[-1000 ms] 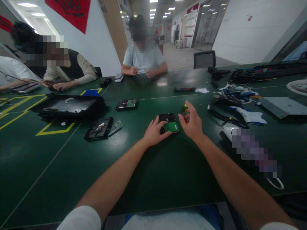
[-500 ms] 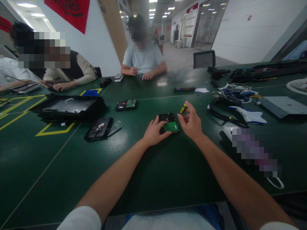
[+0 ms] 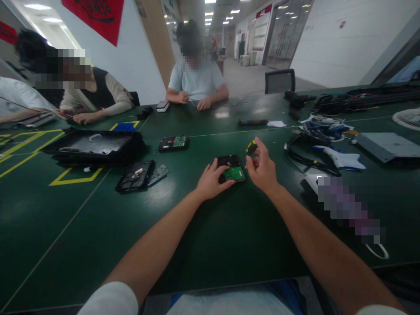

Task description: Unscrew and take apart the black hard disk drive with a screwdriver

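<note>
A hard drive (image 3: 235, 174) with a green circuit board lies on the table in front of me. My left hand (image 3: 213, 178) grips it from the left, fingers over its far side and thumb along the near edge. Just off its right side, my right hand (image 3: 261, 165) is raised above the table. Between its fingertips is a small yellow and black screwdriver (image 3: 252, 148); only the handle can be made out, while the shaft does not show clearly.
To the left lie an opened hard drive (image 3: 136, 176), a loose circuit board (image 3: 159, 175) and a black tray (image 3: 95, 146). Another hard drive (image 3: 173, 143) sits farther back. Cables (image 3: 323, 129) and a metal box (image 3: 390, 146) are on the right. Co-workers sit across the table.
The yellow and black screwdriver has tilted in my right hand, and that hand's thumb has shifted slightly right. My left hand and the hard drive stay in place.
</note>
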`<state>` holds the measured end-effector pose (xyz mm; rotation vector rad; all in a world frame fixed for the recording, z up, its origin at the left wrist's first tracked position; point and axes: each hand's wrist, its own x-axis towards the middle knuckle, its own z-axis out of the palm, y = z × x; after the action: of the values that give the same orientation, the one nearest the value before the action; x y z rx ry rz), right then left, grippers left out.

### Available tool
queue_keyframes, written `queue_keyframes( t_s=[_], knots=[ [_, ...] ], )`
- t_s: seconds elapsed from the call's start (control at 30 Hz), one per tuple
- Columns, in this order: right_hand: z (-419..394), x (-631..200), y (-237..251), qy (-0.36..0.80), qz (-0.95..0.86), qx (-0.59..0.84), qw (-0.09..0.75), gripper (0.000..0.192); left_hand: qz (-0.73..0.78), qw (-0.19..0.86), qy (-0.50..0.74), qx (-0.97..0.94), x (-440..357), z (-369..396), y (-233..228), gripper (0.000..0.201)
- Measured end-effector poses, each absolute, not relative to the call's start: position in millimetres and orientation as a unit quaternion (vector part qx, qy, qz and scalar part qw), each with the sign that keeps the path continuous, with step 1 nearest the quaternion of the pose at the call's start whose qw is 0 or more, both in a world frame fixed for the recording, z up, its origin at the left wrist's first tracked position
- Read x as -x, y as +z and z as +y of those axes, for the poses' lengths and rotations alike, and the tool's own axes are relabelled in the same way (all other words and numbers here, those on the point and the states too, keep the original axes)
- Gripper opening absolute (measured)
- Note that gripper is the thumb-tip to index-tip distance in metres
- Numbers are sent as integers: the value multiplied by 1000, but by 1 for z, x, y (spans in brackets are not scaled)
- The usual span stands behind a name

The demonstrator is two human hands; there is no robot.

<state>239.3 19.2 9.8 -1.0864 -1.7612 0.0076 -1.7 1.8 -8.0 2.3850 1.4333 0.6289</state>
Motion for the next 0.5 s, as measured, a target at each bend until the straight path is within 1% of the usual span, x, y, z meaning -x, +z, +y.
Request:
queue_keyframes(
  t_s=[0.27,0.5],
  knots=[
    [19,-239,11,-19,-731,465,500,66,499,144,218,-826,2,2,-9,69],
    [19,-240,10,-4,-732,459,504,67,504,154,212,-823,2,2,-7,69]
  ],
)
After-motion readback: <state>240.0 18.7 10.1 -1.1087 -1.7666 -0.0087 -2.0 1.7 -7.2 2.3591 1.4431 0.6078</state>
